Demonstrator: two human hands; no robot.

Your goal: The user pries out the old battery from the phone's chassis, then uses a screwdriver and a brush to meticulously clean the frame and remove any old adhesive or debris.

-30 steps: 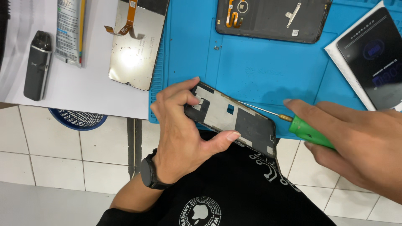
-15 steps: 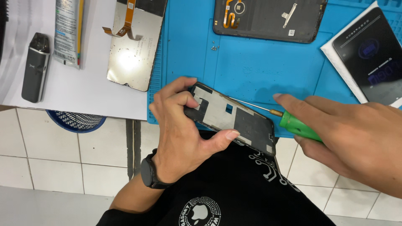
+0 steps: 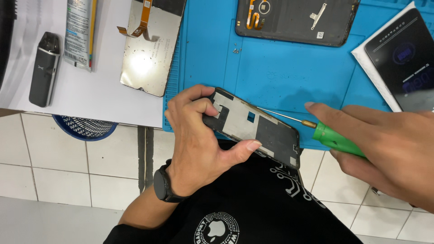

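Observation:
My left hand [image 3: 199, 144] grips a black phone frame [image 3: 260, 129] by its left end, thumb along the lower edge, holding it tilted over the front edge of the blue work mat [image 3: 280, 72]. My right hand [image 3: 384, 144] holds a green-handled screwdriver [image 3: 337, 141]; its thin metal shaft runs left to the frame's upper edge. A black watch sits on my left wrist.
On the mat lies a dark phone back cover [image 3: 294, 20] at the top and a phone with a lit screen [image 3: 404, 58] on a white box at right. On the white sheet at left lie a silvery display panel [image 3: 147, 58], a glue tube [image 3: 79, 31] and a small dark device [image 3: 44, 68]. A blue basket [image 3: 86, 127] stands below on the tiled floor.
The view has shifted slightly. My left hand has turned the frame a little, and the screwdriver tip stays at its upper edge.

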